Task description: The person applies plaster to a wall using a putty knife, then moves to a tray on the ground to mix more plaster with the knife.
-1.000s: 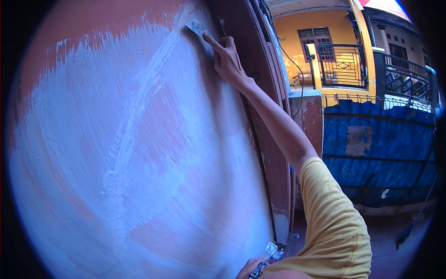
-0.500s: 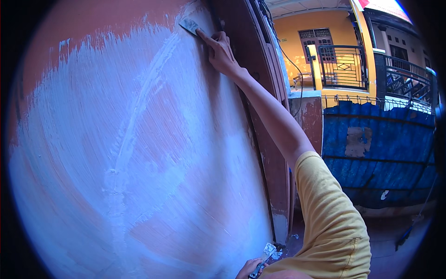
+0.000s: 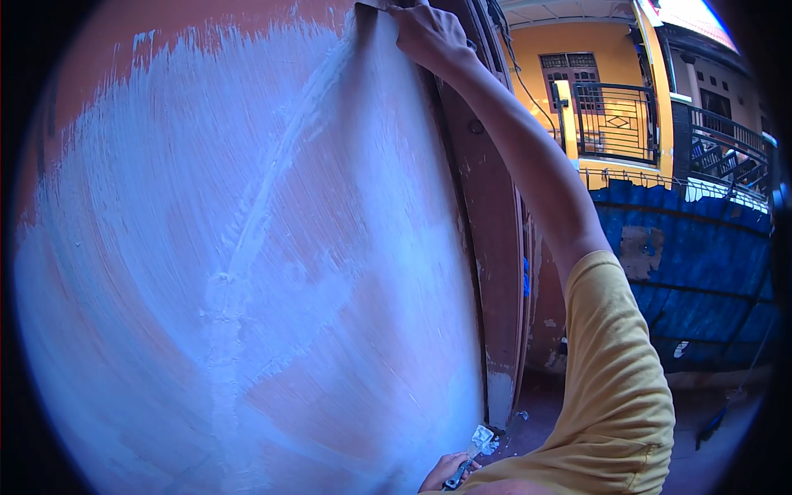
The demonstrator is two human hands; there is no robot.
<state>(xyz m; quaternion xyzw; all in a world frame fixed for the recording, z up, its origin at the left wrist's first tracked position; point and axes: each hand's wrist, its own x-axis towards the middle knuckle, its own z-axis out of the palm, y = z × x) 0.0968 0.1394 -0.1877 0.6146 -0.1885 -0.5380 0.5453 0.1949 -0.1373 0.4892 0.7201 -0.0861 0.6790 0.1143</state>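
High on the wall, my right hand [image 3: 431,35] is closed around a flat scraper, whose blade [image 3: 371,9] meets the wall near the frame's upper edge. Its handle is mostly hidden by my fingers. White putty coats much of the reddish wall [image 3: 206,165], with a thicker putty ridge [image 3: 285,157] running up toward the blade. Low in the picture, my left hand [image 3: 445,473] grips a putty knife [image 3: 478,441] by its dark handle; white putty sits on its blade.
A brown door frame [image 3: 487,214] borders the wall on the right. White putty bits [image 3: 492,448] show beside the left knife. Beyond stand a blue sheet fence [image 3: 701,264] and a yellow house [image 3: 528,70] with a black metal railing [image 3: 617,124].
My right hand has moved upward and slightly right with the scraper, and its blade has turned. The whole view has shifted a little. My left hand still holds its putty knife low down.
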